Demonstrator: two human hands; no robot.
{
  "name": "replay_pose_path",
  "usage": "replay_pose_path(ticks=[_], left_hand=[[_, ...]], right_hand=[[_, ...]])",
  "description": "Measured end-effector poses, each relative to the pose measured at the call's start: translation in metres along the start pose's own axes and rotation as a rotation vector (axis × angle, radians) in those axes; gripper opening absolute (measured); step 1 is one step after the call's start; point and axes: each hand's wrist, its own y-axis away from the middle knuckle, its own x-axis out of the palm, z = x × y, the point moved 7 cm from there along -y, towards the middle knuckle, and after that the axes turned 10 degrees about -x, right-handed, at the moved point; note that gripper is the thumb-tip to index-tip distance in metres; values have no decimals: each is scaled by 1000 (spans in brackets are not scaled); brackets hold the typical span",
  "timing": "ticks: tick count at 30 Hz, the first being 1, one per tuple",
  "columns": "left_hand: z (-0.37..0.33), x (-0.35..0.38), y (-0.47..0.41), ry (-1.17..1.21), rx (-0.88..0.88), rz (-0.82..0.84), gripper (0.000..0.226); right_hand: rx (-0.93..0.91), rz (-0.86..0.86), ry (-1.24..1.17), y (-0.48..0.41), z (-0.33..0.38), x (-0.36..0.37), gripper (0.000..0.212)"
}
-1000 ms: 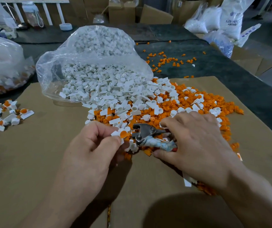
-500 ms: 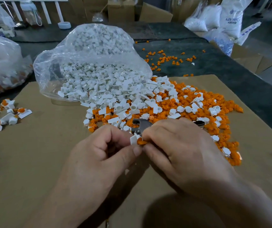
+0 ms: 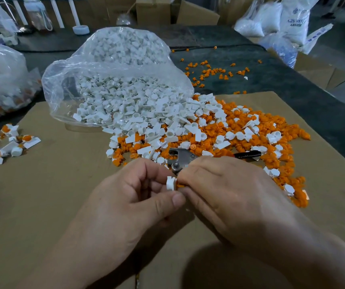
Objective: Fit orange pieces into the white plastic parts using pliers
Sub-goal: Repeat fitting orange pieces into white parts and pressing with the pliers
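Note:
My left hand (image 3: pixel 138 197) pinches a small white plastic part (image 3: pixel 171 183) between thumb and fingers. My right hand (image 3: pixel 225 190) meets it from the right and pinches an orange piece (image 3: pixel 180 185) against that part. The metal pliers (image 3: pixel 180 158) lie just behind my right hand, their jaws pointing left and a black handle (image 3: pixel 248 154) sticking out on the right; the hand hides their middle. A mixed pile of orange pieces (image 3: pixel 257 122) and white parts (image 3: pixel 146 113) spreads across the cardboard sheet (image 3: pixel 63 195) behind my hands.
An open clear bag (image 3: pixel 113 59) spills white parts onto the pile. Fitted white-and-orange parts (image 3: pixel 10 142) lie at the left edge, beside another bag (image 3: pixel 0 80). Loose orange pieces (image 3: pixel 213 71) dot the dark table beyond. Boxes and sacks (image 3: pixel 292 15) stand at the back.
My right hand has moved from over the pliers to my left hand, bringing an orange piece against the white part. Both hands have drawn closer to me.

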Motion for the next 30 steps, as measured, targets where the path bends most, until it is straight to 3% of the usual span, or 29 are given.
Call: replay_pose_path(ticks=[7,10,14,25,27,30], left_hand=[[-36,3,17,-550,330,-202,33],[-40,4,18,-586,356,-229,33],[-39,1,17,-511,333,-236,35],[-26,0,11,-451,328,-238,36],[-20,-4,8,-245,255,-226,40],[-9,-25,-3,256,121,-257,38]], right_hand=[[95,-118,-260,12,-13,2,23],[83,-168,-263,12,-13,3,17],[60,-220,-136,11,-9,0,14],[58,-240,-132,12,-11,0,14],[89,-274,-87,14,-13,-2,15],[177,-337,-48,19,-23,-7,18]])
